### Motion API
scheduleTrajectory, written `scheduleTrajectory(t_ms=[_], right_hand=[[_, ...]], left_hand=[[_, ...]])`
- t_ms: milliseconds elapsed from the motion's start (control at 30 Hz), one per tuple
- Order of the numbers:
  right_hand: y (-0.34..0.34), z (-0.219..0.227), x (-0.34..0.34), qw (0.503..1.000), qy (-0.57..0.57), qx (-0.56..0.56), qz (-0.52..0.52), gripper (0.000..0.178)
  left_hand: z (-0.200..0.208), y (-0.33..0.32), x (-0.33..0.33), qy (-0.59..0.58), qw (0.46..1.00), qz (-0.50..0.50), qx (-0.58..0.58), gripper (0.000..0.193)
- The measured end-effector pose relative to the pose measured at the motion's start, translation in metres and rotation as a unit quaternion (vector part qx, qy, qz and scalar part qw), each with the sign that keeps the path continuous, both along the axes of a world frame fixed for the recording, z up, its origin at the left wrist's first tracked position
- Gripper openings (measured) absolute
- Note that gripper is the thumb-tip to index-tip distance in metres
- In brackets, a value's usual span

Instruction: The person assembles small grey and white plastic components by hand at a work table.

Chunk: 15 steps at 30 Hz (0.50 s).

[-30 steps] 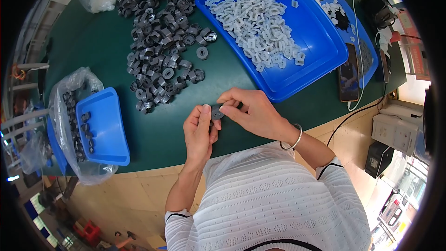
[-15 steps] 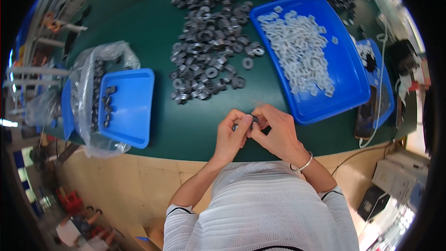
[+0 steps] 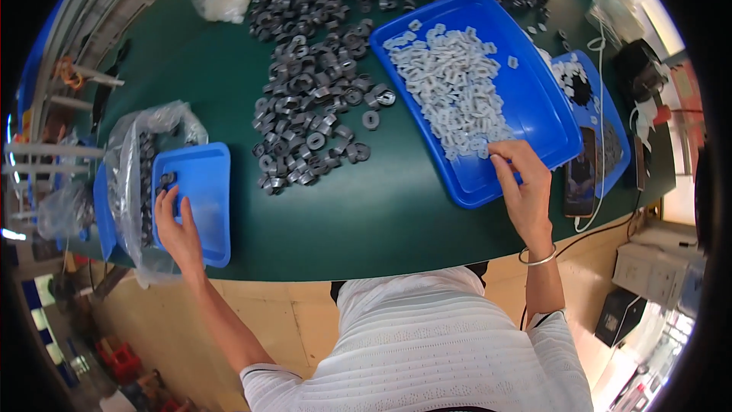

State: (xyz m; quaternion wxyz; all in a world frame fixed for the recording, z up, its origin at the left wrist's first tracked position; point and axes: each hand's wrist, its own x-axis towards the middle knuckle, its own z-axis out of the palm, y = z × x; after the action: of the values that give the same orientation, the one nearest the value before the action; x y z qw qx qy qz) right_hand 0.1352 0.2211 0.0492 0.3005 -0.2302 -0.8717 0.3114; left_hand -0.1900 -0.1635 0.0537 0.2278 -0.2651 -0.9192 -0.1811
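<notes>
My left hand (image 3: 178,229) is over the left side of a small light-blue tray (image 3: 213,206), its fingers apart. Small dark ring-shaped parts (image 3: 168,178) lie by its fingertips; some are hidden under the hand. At the near edge of a heap of small white plastic pieces (image 3: 450,84), my right hand (image 3: 524,183) has thumb and forefinger pinched on one piece. That heap lies in a large blue tray (image 3: 545,126).
Many dark ring-shaped parts (image 3: 313,107) are spread over the green table (image 3: 328,229). A clear plastic bag (image 3: 122,152) stands behind the small tray. To the right are a phone (image 3: 581,175) with a white cable and another blue tray (image 3: 610,118).
My hands were together at the table's front, holding a small dark part. They have separated: the left moved to the small tray and let go, the right to the white pieces.
</notes>
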Motion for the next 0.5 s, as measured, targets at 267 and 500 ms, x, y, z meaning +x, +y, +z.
scheduleTrajectory(t_ms=[267,500], right_hand=[[0.025,-0.005,0.025,0.988,-0.063,0.135,-0.044,0.011],[0.036,-0.005,0.018,0.982,-0.099,0.157,-0.03,0.015]], left_hand=[[-0.029,0.216,0.116,0.011,0.933,-0.358,0.021,0.021],[-0.052,0.257,0.103,0.008,0.948,-0.301,-0.102,0.025]])
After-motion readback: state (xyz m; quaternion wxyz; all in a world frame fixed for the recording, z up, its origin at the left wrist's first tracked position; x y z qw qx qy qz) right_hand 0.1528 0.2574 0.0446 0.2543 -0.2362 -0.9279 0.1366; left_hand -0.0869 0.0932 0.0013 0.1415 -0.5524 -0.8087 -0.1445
